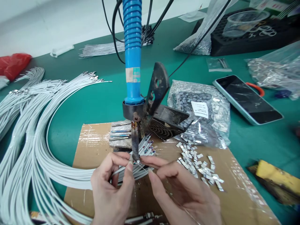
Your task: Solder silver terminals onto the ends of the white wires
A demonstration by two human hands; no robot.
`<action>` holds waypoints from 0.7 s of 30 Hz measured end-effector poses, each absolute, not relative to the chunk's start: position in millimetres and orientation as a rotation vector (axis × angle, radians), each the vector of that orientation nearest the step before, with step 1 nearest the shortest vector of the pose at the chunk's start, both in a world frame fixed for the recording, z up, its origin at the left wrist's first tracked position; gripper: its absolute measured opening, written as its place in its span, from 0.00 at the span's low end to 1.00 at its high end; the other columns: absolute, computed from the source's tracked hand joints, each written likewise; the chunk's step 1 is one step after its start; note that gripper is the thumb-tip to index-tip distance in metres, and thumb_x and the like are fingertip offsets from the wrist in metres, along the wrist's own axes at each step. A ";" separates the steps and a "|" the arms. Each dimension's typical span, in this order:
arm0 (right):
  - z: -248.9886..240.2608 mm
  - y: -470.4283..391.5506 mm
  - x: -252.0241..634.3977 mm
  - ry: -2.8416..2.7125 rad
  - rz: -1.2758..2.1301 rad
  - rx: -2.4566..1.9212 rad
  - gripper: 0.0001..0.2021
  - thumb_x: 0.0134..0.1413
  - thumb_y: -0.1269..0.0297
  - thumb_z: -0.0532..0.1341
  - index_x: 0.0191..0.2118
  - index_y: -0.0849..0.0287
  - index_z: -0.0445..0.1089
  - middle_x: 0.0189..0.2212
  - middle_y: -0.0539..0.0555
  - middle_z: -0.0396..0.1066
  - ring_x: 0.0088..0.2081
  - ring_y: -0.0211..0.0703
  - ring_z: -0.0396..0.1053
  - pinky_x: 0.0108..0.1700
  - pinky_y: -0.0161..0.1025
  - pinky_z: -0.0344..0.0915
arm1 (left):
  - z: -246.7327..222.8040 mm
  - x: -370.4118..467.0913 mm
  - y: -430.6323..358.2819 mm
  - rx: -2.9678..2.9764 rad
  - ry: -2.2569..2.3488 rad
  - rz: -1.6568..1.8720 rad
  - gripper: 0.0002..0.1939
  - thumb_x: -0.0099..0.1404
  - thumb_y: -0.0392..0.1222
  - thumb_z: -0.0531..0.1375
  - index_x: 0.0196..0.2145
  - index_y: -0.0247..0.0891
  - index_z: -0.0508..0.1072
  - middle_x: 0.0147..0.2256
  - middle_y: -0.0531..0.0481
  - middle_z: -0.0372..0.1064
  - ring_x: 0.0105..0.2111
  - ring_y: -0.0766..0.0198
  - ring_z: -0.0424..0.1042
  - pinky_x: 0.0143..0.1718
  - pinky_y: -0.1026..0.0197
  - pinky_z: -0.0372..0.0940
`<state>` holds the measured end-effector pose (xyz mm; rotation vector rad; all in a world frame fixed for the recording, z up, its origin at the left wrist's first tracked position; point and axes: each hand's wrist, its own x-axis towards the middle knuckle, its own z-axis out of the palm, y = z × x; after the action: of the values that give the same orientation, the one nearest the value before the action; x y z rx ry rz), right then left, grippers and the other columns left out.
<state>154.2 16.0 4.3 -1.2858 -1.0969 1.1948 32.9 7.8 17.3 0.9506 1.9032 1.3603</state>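
A soldering iron [132, 47] with a blue handle is held upright, its flat tip [135, 142] pointing down between my hands. My left hand [111, 187] pinches the end of a white cable between thumb and forefinger, right beside the tip. In my right hand [185, 190] is a thin solder wire [142, 167], whose front end reaches the cable end under the tip. Whether the solder is melting is too small to tell. Behind my fingers lie several white cable ends [146, 147] with small metal parts. Fingers partly hide the worked joint.
Bundled white cables [67, 175] curve along the left. Cardboard [90, 140] covers the work spot, with loose metal tabs [197, 162] at right. Nearby are a plastic bag of parts [220, 107], a phone [248, 100], a yellow sponge [276, 175] and a black bracket [159, 84].
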 end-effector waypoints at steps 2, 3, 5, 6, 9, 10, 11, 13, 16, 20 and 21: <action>4.0 15.9 154.1 -1.086 1.189 -1.293 0.11 0.58 0.70 0.68 0.25 0.53 0.71 0.41 0.54 0.86 0.36 0.44 0.85 0.34 0.31 0.78 | 17.6 32.7 8.1 0.948 1.894 1.367 0.07 0.59 0.39 0.68 0.24 0.41 0.75 0.32 0.51 0.78 0.23 0.68 0.70 0.20 0.68 0.57; 3.8 15.9 154.1 -1.084 1.192 -1.291 0.11 0.58 0.70 0.68 0.25 0.53 0.72 0.41 0.54 0.86 0.37 0.44 0.85 0.34 0.30 0.78 | 17.8 32.6 8.4 0.948 1.889 1.369 0.07 0.59 0.39 0.68 0.24 0.40 0.75 0.32 0.51 0.78 0.22 0.69 0.69 0.20 0.68 0.57; 3.3 15.8 154.3 -1.091 1.208 -1.279 0.11 0.59 0.70 0.67 0.25 0.53 0.72 0.42 0.54 0.86 0.37 0.43 0.85 0.36 0.30 0.78 | 18.0 32.3 8.7 0.951 1.885 1.367 0.07 0.58 0.38 0.68 0.24 0.40 0.75 0.31 0.52 0.78 0.20 0.70 0.67 0.21 0.68 0.58; 3.0 15.8 154.5 -1.098 1.215 -1.273 0.11 0.59 0.70 0.66 0.25 0.53 0.71 0.42 0.54 0.86 0.37 0.42 0.85 0.37 0.30 0.78 | 18.1 32.2 8.8 0.954 1.887 1.362 0.07 0.58 0.38 0.68 0.24 0.40 0.75 0.32 0.52 0.78 0.20 0.71 0.66 0.21 0.68 0.59; 2.6 15.5 155.0 -1.101 1.220 -1.286 0.11 0.60 0.69 0.67 0.25 0.53 0.71 0.43 0.56 0.86 0.38 0.44 0.85 0.35 0.30 0.78 | 17.5 31.8 8.4 0.969 1.892 1.348 0.08 0.59 0.39 0.68 0.24 0.40 0.75 0.32 0.50 0.79 0.23 0.67 0.70 0.21 0.68 0.60; 2.7 15.5 155.1 -1.098 1.216 -1.293 0.11 0.60 0.68 0.67 0.25 0.53 0.71 0.43 0.56 0.86 0.39 0.45 0.85 0.33 0.30 0.78 | 17.0 31.6 8.1 0.977 1.893 1.344 0.08 0.59 0.39 0.68 0.24 0.40 0.75 0.32 0.49 0.78 0.24 0.66 0.72 0.21 0.68 0.60; 3.0 15.4 155.2 -1.098 1.211 -1.296 0.11 0.60 0.68 0.67 0.25 0.53 0.71 0.43 0.56 0.86 0.39 0.45 0.85 0.33 0.30 0.77 | 16.3 31.4 7.7 0.983 1.896 1.339 0.08 0.59 0.40 0.68 0.24 0.40 0.75 0.32 0.49 0.78 0.25 0.65 0.73 0.21 0.68 0.61; 4.0 15.6 155.2 -1.101 1.198 -1.293 0.11 0.59 0.68 0.67 0.25 0.53 0.71 0.42 0.55 0.86 0.38 0.45 0.85 0.34 0.30 0.78 | 14.8 31.1 6.8 0.988 1.903 1.333 0.09 0.60 0.40 0.68 0.24 0.40 0.74 0.32 0.48 0.79 0.27 0.63 0.75 0.20 0.68 0.61; 5.8 16.6 155.3 -1.112 1.166 -1.298 0.11 0.57 0.69 0.68 0.25 0.53 0.72 0.41 0.54 0.86 0.37 0.44 0.85 0.35 0.30 0.78 | 13.1 31.0 5.8 0.982 1.896 1.342 0.09 0.61 0.41 0.67 0.24 0.41 0.74 0.33 0.48 0.79 0.30 0.61 0.76 0.21 0.69 0.62; 6.9 18.0 155.4 -1.142 1.137 -1.313 0.11 0.56 0.69 0.68 0.24 0.53 0.72 0.39 0.52 0.86 0.36 0.43 0.85 0.31 0.28 0.77 | 13.0 31.1 5.4 0.963 1.896 1.358 0.09 0.61 0.40 0.67 0.25 0.41 0.75 0.34 0.48 0.79 0.33 0.61 0.77 0.23 0.70 0.62; 6.9 18.2 155.3 -1.149 1.134 -1.310 0.11 0.56 0.69 0.69 0.24 0.52 0.72 0.39 0.51 0.86 0.36 0.43 0.85 0.32 0.28 0.77 | 13.2 31.0 5.5 0.964 1.895 1.357 0.09 0.61 0.40 0.67 0.25 0.40 0.75 0.33 0.48 0.79 0.32 0.61 0.77 0.22 0.70 0.62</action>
<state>155.3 18.2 6.9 -1.3102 -1.1488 1.1336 31.0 5.5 13.2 0.9644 1.8947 1.3571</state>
